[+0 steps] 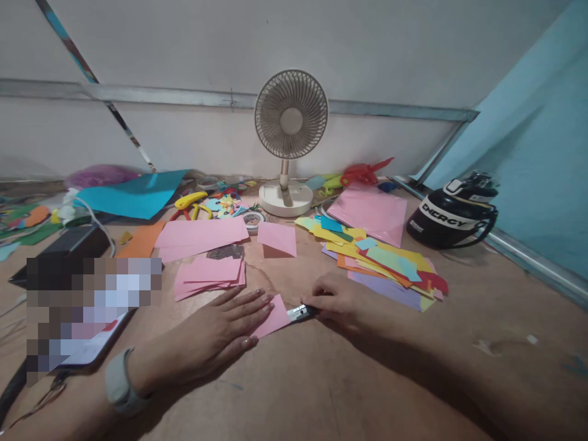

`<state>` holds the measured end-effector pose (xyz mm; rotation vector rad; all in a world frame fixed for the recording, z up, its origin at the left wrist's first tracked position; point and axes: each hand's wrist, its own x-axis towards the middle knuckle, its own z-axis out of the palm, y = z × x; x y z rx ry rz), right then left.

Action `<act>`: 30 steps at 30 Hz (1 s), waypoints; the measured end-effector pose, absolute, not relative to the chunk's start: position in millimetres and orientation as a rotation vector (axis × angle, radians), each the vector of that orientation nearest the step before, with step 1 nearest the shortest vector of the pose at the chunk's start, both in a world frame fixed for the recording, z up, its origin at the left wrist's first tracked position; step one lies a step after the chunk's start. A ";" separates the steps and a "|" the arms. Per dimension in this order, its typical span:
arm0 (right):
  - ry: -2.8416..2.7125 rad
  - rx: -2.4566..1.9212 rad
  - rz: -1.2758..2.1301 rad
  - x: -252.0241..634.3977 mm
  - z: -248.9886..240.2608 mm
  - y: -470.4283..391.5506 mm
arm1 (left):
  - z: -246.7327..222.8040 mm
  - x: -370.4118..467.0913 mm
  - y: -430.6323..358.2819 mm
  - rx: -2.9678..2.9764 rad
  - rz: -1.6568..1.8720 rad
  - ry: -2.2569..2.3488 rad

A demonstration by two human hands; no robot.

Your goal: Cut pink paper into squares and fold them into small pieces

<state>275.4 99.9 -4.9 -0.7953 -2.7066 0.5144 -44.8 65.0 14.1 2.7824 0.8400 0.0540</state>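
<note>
My left hand lies flat with fingers stretched out, pressing on a small pink piece of paper on the table. Part of that paper is hidden under the fingers. My right hand is closed around a utility knife, whose metal end touches the paper's right edge. Just beyond my left hand lies a stack of cut pink paper pieces. Behind it are longer pink strips, and a folded pink piece stands near the middle.
A white fan stands at the back. Coloured paper scraps and a black bottle are at the right. Leftward are a phone, a black box, yellow-handled scissors and a blue sheet.
</note>
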 end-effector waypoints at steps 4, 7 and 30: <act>-2.758 -0.797 0.477 273.2 3.9 98.6 | 16.0 -44.3 64.7 2.778 0.129 0.817; -2.783 -0.825 0.595 273.9 17.0 95.9 | 15.6 -45.0 65.5 2.767 0.166 0.800; -2.771 -0.852 0.677 262.1 22.2 81.1 | 16.7 -44.3 64.9 2.707 0.068 0.828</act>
